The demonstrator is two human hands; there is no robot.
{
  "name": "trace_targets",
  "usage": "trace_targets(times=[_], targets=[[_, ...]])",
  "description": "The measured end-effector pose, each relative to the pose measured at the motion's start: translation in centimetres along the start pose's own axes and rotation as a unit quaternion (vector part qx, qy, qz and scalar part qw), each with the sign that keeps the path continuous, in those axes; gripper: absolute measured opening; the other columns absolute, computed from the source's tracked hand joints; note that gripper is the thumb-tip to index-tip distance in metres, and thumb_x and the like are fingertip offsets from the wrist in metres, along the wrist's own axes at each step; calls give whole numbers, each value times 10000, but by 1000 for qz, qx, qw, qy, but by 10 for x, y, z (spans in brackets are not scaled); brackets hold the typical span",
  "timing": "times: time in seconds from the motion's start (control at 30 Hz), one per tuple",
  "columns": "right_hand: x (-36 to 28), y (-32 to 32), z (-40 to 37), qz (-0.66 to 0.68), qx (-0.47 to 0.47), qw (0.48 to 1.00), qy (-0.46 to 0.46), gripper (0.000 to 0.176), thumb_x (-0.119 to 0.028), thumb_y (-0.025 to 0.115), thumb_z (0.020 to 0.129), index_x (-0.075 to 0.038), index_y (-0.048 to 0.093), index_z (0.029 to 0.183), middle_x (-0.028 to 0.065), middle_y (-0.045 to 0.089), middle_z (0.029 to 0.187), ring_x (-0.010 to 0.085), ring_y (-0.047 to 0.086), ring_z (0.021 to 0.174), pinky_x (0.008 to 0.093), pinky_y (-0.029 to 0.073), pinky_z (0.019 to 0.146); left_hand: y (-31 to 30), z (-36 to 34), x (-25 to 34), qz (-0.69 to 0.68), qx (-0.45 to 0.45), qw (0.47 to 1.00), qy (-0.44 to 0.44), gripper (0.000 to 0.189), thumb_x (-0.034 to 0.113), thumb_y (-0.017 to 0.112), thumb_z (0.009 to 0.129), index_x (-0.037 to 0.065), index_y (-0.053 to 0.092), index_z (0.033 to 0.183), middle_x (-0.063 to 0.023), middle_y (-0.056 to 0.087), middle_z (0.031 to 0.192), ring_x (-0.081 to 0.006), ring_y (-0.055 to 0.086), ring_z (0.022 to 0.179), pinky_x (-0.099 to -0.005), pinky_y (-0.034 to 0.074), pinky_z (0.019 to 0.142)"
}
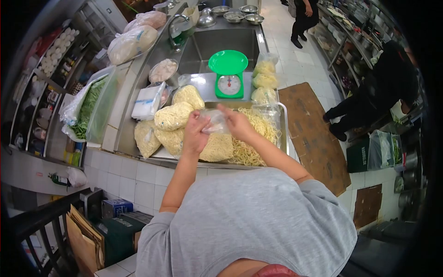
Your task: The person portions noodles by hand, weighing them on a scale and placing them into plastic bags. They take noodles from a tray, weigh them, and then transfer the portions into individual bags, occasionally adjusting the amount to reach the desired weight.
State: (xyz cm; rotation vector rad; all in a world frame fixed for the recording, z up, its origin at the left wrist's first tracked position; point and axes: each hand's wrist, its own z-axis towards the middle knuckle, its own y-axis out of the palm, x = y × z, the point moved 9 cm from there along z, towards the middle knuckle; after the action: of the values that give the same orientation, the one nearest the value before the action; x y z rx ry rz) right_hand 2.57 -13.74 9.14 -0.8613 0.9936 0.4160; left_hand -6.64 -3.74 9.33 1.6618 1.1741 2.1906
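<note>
A clear plastic bag is stretched between my two hands above the noodles. My left hand has its fingers closed on the bag's left side. On the other side, my right hand pinches the bag's edge. Loose yellow noodles fill the right part of a metal tray below. Bagged noodles are piled at the left, by my left forearm. Beyond my hands stands a green kitchen scale with a round pan on top.
Filled bags of noodles stand right of the scale. Behind it is a steel sink with a faucet. A bin of green vegetables sits at the left. A person in dark clothes bends at the right, near a brown floor board.
</note>
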Motion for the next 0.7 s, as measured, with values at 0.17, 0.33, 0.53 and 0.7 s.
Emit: trace_targets(times=[0.17,0.33,0.53,0.7], targets=[[-5,-56,10,-9,53,999,-8,417,-309,638,825,-64,583,1157,175,639,1031,303,628,914,389,494,791,-7,-7,41,416,8,888,197,265,-144,514,772,78,412,876,-11,440,798,-89,420,697,-186,345,650],[26,-37,-14,-265,-130,942,157,621,-423,760,675,-82,573,1160,203,597,1069,314,616,933,388,485,819,-5,-12,77,532,10,817,222,176,-123,461,770,17,567,763,-78,560,1005,-136,514,794,-229,399,700],[89,-20,-64,-469,-56,863,182,560,-269,758,647,-123,553,1146,228,519,1135,373,586,925,425,482,818,-42,-1,111,616,53,748,240,288,-101,424,796,17,657,918,-176,587,1139,-284,583,1011,-311,451,812],[51,-58,-51,-355,8,913,202,418,-42,628,637,-108,589,1048,166,540,1049,379,582,908,441,482,778,-57,13,114,625,56,734,260,316,-58,424,836,-26,584,1106,-217,568,1153,-345,544,1083,-367,422,917]])
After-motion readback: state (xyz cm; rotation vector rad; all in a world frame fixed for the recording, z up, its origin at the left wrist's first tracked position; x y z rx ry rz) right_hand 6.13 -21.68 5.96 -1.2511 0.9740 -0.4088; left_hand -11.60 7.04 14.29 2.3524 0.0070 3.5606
